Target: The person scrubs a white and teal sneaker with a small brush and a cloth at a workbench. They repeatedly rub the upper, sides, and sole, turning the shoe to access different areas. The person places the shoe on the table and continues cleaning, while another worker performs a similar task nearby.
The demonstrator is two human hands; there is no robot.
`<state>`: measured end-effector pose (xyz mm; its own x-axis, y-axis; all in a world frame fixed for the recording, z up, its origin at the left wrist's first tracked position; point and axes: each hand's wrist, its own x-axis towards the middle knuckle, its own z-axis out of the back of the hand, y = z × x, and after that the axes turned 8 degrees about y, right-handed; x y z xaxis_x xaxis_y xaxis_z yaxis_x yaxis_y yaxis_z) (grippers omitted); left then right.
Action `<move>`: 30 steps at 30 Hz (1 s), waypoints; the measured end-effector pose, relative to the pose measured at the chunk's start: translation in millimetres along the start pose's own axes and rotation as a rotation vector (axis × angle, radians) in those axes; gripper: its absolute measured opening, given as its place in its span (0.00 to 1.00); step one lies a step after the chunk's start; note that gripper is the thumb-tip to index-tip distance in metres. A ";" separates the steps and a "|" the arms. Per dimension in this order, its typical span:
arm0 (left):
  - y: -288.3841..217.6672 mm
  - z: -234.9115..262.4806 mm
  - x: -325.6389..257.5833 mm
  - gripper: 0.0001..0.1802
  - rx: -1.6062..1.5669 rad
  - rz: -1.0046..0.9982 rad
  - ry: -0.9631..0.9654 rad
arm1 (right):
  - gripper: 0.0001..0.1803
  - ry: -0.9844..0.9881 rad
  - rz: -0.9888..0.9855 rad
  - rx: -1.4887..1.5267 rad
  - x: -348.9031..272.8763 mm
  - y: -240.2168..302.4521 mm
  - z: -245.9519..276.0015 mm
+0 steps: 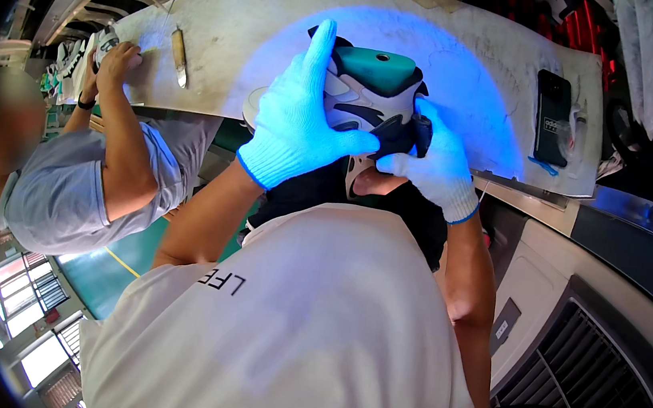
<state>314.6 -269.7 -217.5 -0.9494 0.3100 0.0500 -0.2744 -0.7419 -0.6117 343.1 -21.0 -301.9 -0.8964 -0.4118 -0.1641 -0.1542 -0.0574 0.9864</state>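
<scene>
I hold a sports shoe point(372, 88), white and grey with black panels, over a teal plastic last that shows at its top. My left hand point(300, 116), in a white knit glove, wraps the shoe's left side with the thumb raised along it. On the shoe's right side my right hand point(436, 164), also gloved, pinches a black part. Blue light falls on the shoe, both gloves and the worn white workbench point(232, 40) beneath them.
A co-worker in a grey shirt sits at my left, a hand point(117, 59) on another shoe at the bench's far left. A knife-like tool point(178, 54) lies near that hand. A black phone point(552, 117) rests at the bench's right. A grey machine with a grille point(587, 387) stands lower right.
</scene>
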 end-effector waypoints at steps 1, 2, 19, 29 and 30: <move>-0.3 0.5 0.5 0.82 0.011 -0.002 0.006 | 0.58 -0.025 0.017 0.021 1.0 -5.7 0.2; -0.5 1.0 1.5 0.82 0.027 -0.001 0.010 | 0.56 -0.014 0.006 0.019 2.7 -4.9 1.2; 8.8 -14.4 -11.7 0.83 0.042 -0.102 -0.082 | 0.19 -0.084 -0.231 0.124 3.7 41.2 6.9; 5.3 -14.8 -17.7 0.82 0.077 -0.096 -0.090 | 0.15 -0.710 0.035 0.893 32.8 8.7 -43.1; 6.6 -15.6 -17.8 0.83 0.072 -0.097 -0.084 | 0.17 -0.759 0.013 0.899 29.2 21.0 -46.3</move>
<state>332.0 -270.8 -234.7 -0.9266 0.3335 0.1735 -0.3726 -0.7529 -0.5425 333.0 -76.3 -285.4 -0.8709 0.2570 -0.4189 -0.1092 0.7298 0.6749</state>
